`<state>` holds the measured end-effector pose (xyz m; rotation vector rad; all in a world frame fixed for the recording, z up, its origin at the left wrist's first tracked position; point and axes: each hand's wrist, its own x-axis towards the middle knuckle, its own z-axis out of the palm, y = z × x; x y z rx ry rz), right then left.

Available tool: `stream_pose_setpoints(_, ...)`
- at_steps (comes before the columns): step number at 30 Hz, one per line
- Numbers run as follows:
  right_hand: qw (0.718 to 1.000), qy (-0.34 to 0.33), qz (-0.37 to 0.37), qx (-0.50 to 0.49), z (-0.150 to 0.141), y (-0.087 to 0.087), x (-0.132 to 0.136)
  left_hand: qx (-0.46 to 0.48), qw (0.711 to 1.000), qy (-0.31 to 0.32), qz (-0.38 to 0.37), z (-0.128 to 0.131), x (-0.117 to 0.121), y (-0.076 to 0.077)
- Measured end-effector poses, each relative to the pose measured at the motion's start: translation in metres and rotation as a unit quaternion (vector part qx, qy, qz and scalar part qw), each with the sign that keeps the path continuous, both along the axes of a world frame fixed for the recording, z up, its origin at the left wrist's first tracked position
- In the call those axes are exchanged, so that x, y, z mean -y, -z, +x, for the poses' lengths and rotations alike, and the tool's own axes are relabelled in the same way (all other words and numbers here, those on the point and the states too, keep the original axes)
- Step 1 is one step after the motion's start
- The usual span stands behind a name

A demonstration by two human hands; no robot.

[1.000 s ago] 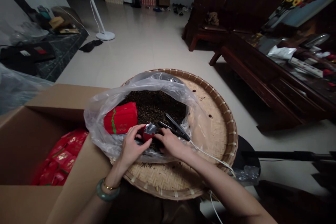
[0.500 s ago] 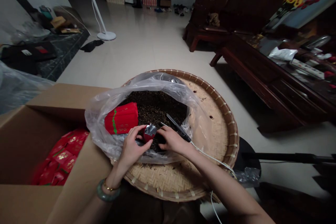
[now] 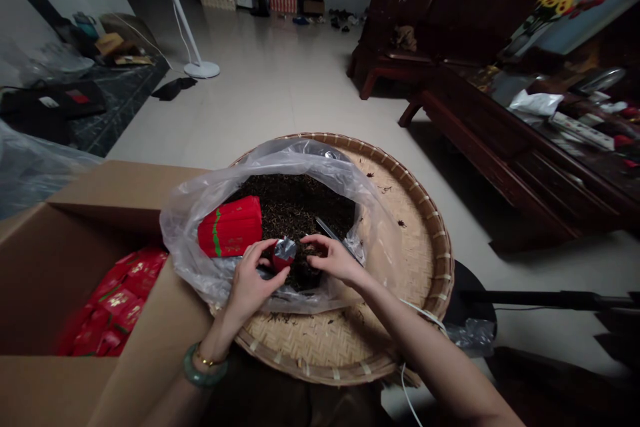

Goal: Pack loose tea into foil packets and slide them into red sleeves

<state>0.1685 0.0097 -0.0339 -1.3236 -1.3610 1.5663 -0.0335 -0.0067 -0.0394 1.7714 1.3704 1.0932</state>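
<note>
My left hand [image 3: 255, 282] holds a small red packet [image 3: 283, 260] upright between thumb and fingers, its silver-lined mouth facing up. Just right of it, my right hand [image 3: 333, 259] curls its fingers around a pinch of dark tea leaves [image 3: 313, 251]; the fingertips stay apart from the packet. Beneath both hands is a clear plastic bag [image 3: 185, 233] of loose dark tea [image 3: 295, 200]. A bundle of flat red packets [image 3: 231, 227] with a green band lies on the bag's left side. Partly behind my right hand, a slim dark tool [image 3: 327, 229] rests on the tea.
The bag sits in a round woven bamboo tray [image 3: 420, 247] with scattered leaves. At the left stands an open cardboard box [image 3: 150, 320] holding several red packets [image 3: 120, 297]. A white cable [image 3: 423, 310] crosses the tray's right rim. Dark wooden furniture [image 3: 500, 140] stands at right.
My right hand has lifted slightly out of the tea, its fingers now curled around leaves beside the packet. My left hand keeps the small packet in nearly the same place.
</note>
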Motion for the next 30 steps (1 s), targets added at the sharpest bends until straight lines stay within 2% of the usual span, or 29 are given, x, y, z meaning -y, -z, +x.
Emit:
stream_pose_setpoints(2, 0.983, 0.033, -0.131, -0.126, 0.001, -0.002, 0.002, -0.001, 1.0, -0.002, 0.001, 0.0, 0.0, -0.001)
stream_pose_setpoints(5, 0.917, 0.051, -0.273, -0.286, 0.003, -0.008, 0.006, -0.003, 1.0, -0.005, 0.005, 0.0, 0.001, -0.002)
stream_pose_setpoints(8, 0.861, 0.043, -0.319, -0.394, 0.003, -0.014, 0.01, -0.003, 1.0, -0.005, 0.008, 0.0, 0.001, -0.002)
stream_pose_setpoints(11, 0.842, 0.042, -0.334, -0.422, 0.002, -0.019, 0.013, -0.005, 1.0, -0.006, 0.011, 0.001, 0.001, -0.002)
stream_pose_setpoints(18, 0.836, 0.057, -0.355, -0.415, 0.001, -0.018, 0.015, -0.013, 1.0, -0.003, 0.019, 0.003, 0.001, -0.003)
stream_pose_setpoints(21, 0.843, 0.062, -0.355, -0.399, 0.0, -0.02, 0.016, -0.019, 1.0, 0.004, 0.021, 0.003, 0.001, -0.004)
stream_pose_setpoints(25, 0.867, 0.064, -0.326, -0.37, 0.003, -0.028, 0.017, -0.027, 0.999, 0.018, 0.026, 0.002, 0.001, -0.003)
stream_pose_setpoints(30, 0.928, 0.049, -0.225, -0.291, 0.015, -0.05, 0.013, -0.054, 0.997, 0.031, 0.049, 0.004, 0.001, -0.004)
